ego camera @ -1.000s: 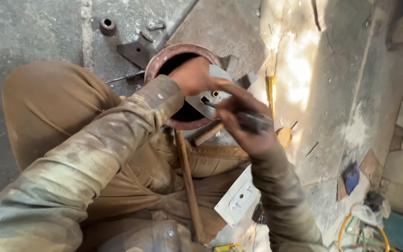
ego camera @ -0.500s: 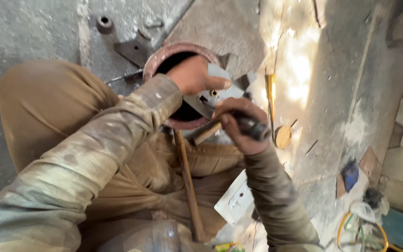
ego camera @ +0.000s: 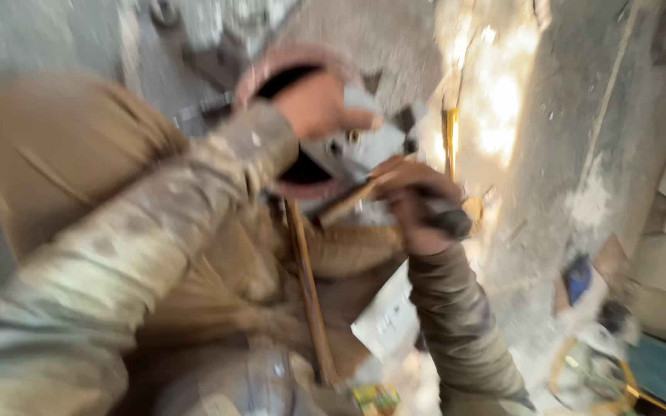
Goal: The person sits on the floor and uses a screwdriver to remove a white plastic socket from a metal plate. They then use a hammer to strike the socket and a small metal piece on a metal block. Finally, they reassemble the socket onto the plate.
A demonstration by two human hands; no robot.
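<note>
Rust-red metal forms the round ring that sits on the grey concrete floor just beyond the person's knees, its dark hollow partly covered by the left forearm. A pale grey metal piece lies across the ring's near right side. The left hand rests over the ring and presses on the top edge of that grey piece, fingers bent down onto it; motion blur hides how firmly it grips. The right hand is just beside the grey piece, on its lower right, closed in a fist around a dark-handled tool whose working end cannot be made out in the blur. A short brown stick slants between the right hand and the ring's lower edge. A long wooden handle runs from under the ring down between the person's legs. Below the right wrist lies a white flat box. A yellow tool lies on the sunlit floor to the right of the grey piece. Far right, near the lower corner, a blue object and a yellow cable sit well apart from the hands.
</note>
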